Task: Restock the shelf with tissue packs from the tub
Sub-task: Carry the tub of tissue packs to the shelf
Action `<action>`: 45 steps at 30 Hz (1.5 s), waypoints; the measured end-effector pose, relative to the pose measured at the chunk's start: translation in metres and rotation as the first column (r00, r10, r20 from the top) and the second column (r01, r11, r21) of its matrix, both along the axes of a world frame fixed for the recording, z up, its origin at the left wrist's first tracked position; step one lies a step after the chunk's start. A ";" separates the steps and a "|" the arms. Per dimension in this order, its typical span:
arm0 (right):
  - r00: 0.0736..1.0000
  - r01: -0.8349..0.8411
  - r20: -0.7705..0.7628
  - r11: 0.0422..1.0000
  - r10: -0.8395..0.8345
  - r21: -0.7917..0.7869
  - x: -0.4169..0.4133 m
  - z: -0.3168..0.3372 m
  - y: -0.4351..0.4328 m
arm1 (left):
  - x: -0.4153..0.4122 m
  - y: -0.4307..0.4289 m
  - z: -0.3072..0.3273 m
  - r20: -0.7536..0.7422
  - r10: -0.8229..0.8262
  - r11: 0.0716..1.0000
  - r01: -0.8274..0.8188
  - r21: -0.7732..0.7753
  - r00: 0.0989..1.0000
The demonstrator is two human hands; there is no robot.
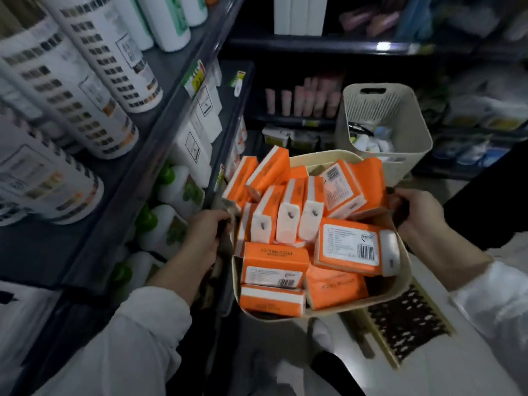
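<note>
Two white sleeves come in from the bottom. They lead to the hands.

The left hand is at 9 o'clock of the tub. Its fingers curl round the tub's edge. The right hand is at 3 o'clock of the tub and grips that edge too, fingers curled over it. Both hands hold the tub up in the middle of the view.

The tub is smooth cream plastic with round corners. It is full of tissue packs. They are soft little blocks, orange with white ends. Some stand on end in a row and some lie flat or lean. A few show white labels with black bar lines.

At 5 o'clock, below the tub, is a cream piece with rows of dark holes.

At 1 o'clock, past the tub, a cream basket stands. It has thin slits in its wall and a handle hole. Small things lie inside, too blurred to tell.

At 10 o'clock is the dark grey shelf. Tall white tubes lie on it. Under it sit white bottles with green tops.

Far off at 12 o'clock, pink tubes stand in a row.
</note>
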State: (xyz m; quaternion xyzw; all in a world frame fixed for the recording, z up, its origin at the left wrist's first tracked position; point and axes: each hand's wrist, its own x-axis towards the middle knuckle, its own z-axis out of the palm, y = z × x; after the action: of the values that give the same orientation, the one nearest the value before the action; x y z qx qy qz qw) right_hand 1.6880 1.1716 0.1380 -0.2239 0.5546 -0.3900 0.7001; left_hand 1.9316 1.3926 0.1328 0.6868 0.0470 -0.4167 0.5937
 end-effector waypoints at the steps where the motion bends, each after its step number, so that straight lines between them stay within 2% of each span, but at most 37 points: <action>1: 1.000 0.007 0.003 1.000 -0.007 0.016 -0.009 -0.002 0.006 | -0.004 0.003 -0.001 0.013 -0.020 1.000 0.020 0.006 1.000; 4: 0.999 0.022 0.044 0.998 -0.024 0.051 -0.031 -0.007 0.025 | -0.018 0.011 -0.003 0.016 -0.051 0.999 0.051 0.011 0.999; 7: 0.999 0.030 0.018 0.998 -0.031 0.050 -0.057 -0.013 0.036 | -0.039 0.020 -0.003 0.017 -0.089 0.996 0.090 -0.004 0.996; 12: 1.000 0.023 0.006 0.993 -0.024 0.111 -0.101 -0.028 0.052 | -0.074 0.036 -0.009 0.038 -0.039 0.999 0.039 0.019 0.999; 15: 0.999 -0.027 -0.024 0.994 0.030 0.105 -0.121 -0.031 0.060 | -0.099 0.048 -0.013 0.030 0.026 0.998 -0.027 0.054 0.999; 19: 0.997 -0.078 0.011 0.988 0.077 0.133 -0.143 -0.035 0.075 | -0.128 0.064 -0.018 0.023 0.023 0.997 -0.025 0.067 0.999; 25: 0.975 -0.219 0.056 0.970 0.214 0.101 -0.159 -0.035 0.107 | -0.167 0.093 -0.029 0.132 -0.002 0.996 -0.010 0.085 0.991; 30: 0.963 -0.268 0.076 0.947 0.258 0.179 -0.171 -0.059 0.128 | -0.184 0.123 -0.043 0.142 0.014 0.994 -0.029 0.102 0.990; 34: 0.948 -0.317 0.079 0.925 0.307 0.210 -0.179 -0.085 0.141 | -0.196 0.143 -0.057 0.120 -0.043 0.993 0.030 0.110 0.992; 38: 0.929 -0.346 -0.053 0.911 0.366 0.222 -0.186 -0.118 0.153 | -0.196 0.162 -0.084 0.105 -0.110 0.985 0.094 0.143 0.988; 42: 0.929 -0.329 -0.078 0.906 0.361 0.267 -0.190 -0.155 0.174 | -0.190 0.179 -0.120 0.097 -0.170 0.966 0.145 0.216 0.981; 45: 0.930 -0.306 -0.129 0.920 0.343 0.245 -0.192 -0.186 0.188 | -0.179 0.192 -0.152 0.077 -0.210 0.940 0.179 0.291 0.975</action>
State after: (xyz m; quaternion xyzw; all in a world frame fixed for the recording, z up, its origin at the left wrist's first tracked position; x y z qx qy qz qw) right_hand 1.4964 1.3601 -0.0476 -0.2660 0.6069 -0.1836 0.7261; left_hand 1.7524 1.5847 -0.0189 0.7870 0.0061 -0.4252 0.4470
